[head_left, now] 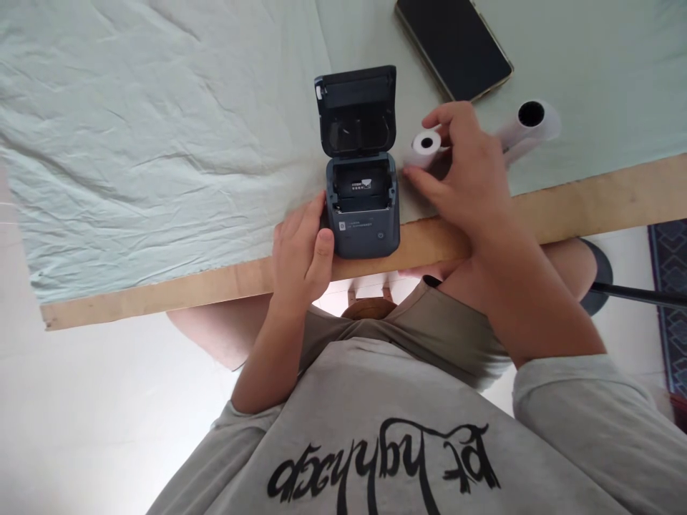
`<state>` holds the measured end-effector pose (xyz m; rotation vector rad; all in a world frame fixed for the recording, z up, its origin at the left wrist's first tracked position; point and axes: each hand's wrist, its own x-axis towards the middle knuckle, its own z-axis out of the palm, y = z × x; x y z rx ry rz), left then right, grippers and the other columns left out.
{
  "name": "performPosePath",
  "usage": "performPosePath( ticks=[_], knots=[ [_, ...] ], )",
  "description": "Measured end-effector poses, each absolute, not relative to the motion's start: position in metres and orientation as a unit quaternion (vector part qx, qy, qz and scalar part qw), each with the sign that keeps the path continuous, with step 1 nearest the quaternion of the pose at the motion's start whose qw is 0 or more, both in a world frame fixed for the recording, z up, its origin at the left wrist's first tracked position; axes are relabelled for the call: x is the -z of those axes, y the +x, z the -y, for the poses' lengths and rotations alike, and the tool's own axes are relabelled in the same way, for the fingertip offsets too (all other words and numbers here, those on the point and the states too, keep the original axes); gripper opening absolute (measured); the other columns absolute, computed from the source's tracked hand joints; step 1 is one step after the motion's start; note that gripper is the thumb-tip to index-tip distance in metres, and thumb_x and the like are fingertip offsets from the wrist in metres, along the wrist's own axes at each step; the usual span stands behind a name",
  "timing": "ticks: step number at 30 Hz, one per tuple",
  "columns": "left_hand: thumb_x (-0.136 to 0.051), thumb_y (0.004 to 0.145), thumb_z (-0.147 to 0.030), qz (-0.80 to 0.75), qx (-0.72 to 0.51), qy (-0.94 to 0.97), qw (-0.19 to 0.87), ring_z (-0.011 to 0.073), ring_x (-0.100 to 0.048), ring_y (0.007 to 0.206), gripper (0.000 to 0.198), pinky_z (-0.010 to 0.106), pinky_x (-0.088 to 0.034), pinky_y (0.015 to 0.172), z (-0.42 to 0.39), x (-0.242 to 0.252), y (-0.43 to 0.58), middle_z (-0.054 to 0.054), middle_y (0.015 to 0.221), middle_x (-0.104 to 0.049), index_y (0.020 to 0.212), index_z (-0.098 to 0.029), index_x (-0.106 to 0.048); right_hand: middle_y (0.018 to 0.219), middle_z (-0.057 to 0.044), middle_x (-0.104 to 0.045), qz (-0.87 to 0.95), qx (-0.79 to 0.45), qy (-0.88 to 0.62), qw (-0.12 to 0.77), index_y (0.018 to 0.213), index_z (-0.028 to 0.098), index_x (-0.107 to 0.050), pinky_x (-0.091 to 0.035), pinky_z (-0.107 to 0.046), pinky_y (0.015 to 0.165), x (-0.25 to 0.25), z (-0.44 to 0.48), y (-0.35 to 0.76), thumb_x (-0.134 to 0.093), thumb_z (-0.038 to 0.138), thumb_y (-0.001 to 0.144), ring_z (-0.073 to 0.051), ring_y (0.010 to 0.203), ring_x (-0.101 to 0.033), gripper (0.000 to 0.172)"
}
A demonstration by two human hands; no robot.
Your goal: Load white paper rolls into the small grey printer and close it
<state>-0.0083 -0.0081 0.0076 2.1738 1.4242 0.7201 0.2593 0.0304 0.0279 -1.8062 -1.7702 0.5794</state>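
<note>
A small dark grey printer (363,214) stands at the table's near edge with its lid (357,109) flipped up and its paper bay showing. My left hand (300,254) grips the printer's left side, thumb against its front corner. My right hand (466,172) reaches just right of the printer, and its fingers curl around a small white paper roll (425,145) that lies on the cloth.
A second, larger white roll (531,123) lies further right. A black phone (454,44) rests face up at the far right. Pale green cloth (161,143) covers the table, with a bare wooden edge (590,204) nearest me. My lap is below.
</note>
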Motion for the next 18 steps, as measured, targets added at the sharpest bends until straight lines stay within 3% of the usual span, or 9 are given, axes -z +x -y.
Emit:
performPosePath(
  ticks=[4, 7, 9, 12, 15, 18],
  knots=[
    [-0.015, 0.114, -0.067, -0.507, -0.269, 0.789, 0.222, 0.0311, -0.067, 0.133, 0.079, 0.044, -0.048, 0.111, 0.008, -0.006, -0.009, 0.018, 0.145, -0.07, 0.155, -0.014, -0.057, 0.116, -0.007, -0.076, 0.698, -0.156, -0.616, 0.332, 0.127, 0.029, -0.057, -0.056, -0.05, 0.092, -0.027, -0.023, 0.269, -0.077, 0.029, 0.081, -0.031, 0.107, -0.072, 0.05],
    [-0.014, 0.114, -0.066, -0.507, -0.266, 0.79, 0.219, 0.031, -0.068, 0.13, 0.081, 0.043, -0.049, 0.107, 0.008, -0.008, -0.008, 0.02, 0.142, -0.071, 0.153, -0.011, -0.058, 0.11, -0.006, -0.074, 0.716, 0.014, -0.536, 0.446, 0.117, 0.026, -0.067, -0.057, -0.047, 0.085, -0.029, -0.019, 0.296, -0.072, 0.031, 0.085, -0.028, 0.101, -0.072, 0.032],
    [-0.014, 0.114, -0.066, -0.504, -0.264, 0.793, 0.218, 0.0314, -0.068, 0.129, 0.082, 0.043, -0.049, 0.106, 0.008, -0.009, -0.007, 0.021, 0.141, -0.072, 0.152, -0.009, -0.059, 0.108, -0.006, -0.071, 0.679, 0.087, -0.555, 0.473, 0.115, 0.024, -0.07, -0.053, -0.048, 0.088, -0.029, -0.02, 0.319, -0.069, 0.028, 0.088, -0.028, 0.103, -0.07, 0.027],
    [-0.014, 0.114, -0.066, -0.506, -0.264, 0.792, 0.219, 0.0315, -0.068, 0.13, 0.081, 0.043, -0.049, 0.106, 0.008, -0.01, -0.007, 0.02, 0.142, -0.072, 0.152, -0.01, -0.059, 0.123, -0.008, -0.069, 0.643, 0.028, -0.644, 0.413, 0.128, 0.024, -0.062, -0.053, -0.045, 0.085, -0.021, -0.027, 0.343, -0.079, 0.021, 0.075, -0.026, 0.105, -0.07, 0.056],
    [-0.015, 0.114, -0.067, -0.509, -0.261, 0.79, 0.218, 0.0311, -0.068, 0.13, 0.078, 0.044, -0.049, 0.106, 0.008, -0.01, -0.008, 0.018, 0.142, -0.072, 0.153, -0.014, -0.057, 0.128, -0.013, -0.067, 0.592, -0.028, -0.733, 0.335, 0.132, 0.019, -0.06, -0.054, -0.046, 0.092, -0.013, -0.035, 0.344, -0.093, 0.013, 0.057, -0.027, 0.109, -0.068, 0.083],
    [-0.015, 0.113, -0.067, -0.509, -0.259, 0.792, 0.217, 0.0313, -0.067, 0.13, 0.077, 0.044, -0.05, 0.106, 0.008, -0.01, -0.007, 0.018, 0.143, -0.071, 0.153, -0.016, -0.057, 0.118, -0.011, -0.07, 0.553, -0.026, -0.785, 0.277, 0.115, 0.022, -0.07, -0.049, -0.049, 0.104, -0.012, -0.038, 0.335, -0.096, 0.012, 0.058, -0.029, 0.112, -0.065, 0.063]
  ],
)
